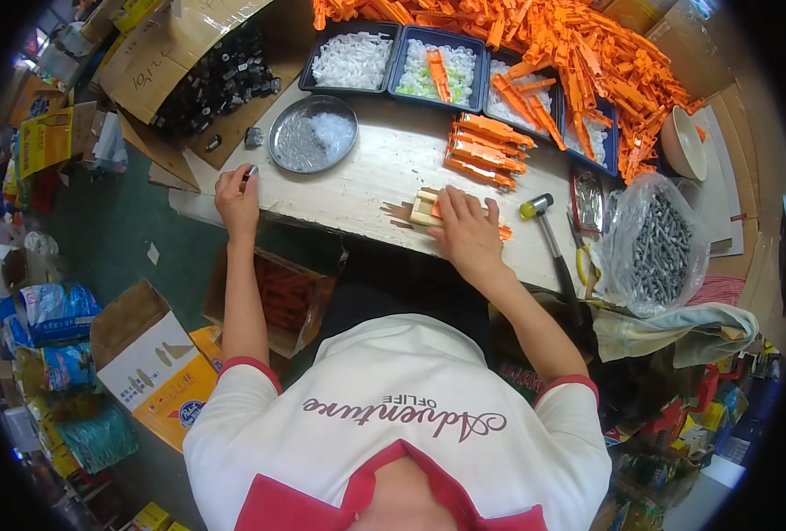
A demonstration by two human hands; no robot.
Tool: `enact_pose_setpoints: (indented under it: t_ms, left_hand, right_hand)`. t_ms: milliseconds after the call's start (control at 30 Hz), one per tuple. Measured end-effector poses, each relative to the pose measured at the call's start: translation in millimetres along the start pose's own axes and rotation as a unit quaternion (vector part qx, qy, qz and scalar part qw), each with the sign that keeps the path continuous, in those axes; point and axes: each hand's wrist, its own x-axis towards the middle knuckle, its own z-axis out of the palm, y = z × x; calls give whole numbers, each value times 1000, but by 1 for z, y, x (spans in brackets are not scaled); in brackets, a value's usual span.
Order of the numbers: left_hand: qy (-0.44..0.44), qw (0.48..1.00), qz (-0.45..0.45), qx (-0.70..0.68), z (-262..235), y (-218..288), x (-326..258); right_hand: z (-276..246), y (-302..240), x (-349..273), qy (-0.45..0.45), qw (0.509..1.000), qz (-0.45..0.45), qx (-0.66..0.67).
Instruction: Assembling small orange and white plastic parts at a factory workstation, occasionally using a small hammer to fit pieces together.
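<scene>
At the table's near edge on the left, my left hand (237,202) pinches a small black part (250,174) between thumb and fingers. My right hand (471,232) lies over a pale wooden block (423,207), its fingers curled on an orange plastic piece that mostly hides beneath them. Just beyond that hand, several long orange plastic pieces (486,150) lie stacked side by side. A round metal dish (292,161) sits between my hands, farther back, holding tiny metal bits and a whitish clump. One more small dark part (254,136) rests left of the dish.
Blue trays (395,64) of small white parts line the back, below a large orange heap (579,53). An open carton (163,53) of black parts leans at left. A mallet (548,232), pliers (581,257) and a plastic bag of screws (663,248) lie right.
</scene>
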Motion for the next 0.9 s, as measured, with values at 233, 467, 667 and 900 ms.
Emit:
enact_pose_setpoints:
  t_ms: [233,467,667,900]
  left_hand:
    - [-137,897,-163,-387,8,92,-9]
    - [-363,871,28,-331,41,155,-16]
    - [-421,836,201,-290,65,181,-16]
    - [-440,841,221,-226,75,187,-25]
  right_hand:
    - [13,-11,9,-19,1000,-13,-12]
    - [3,13,1,142,972,16,188]
    - [-2,25,-20,166,959,71,218]
    - [-1,26,-26,180,965,57,184]
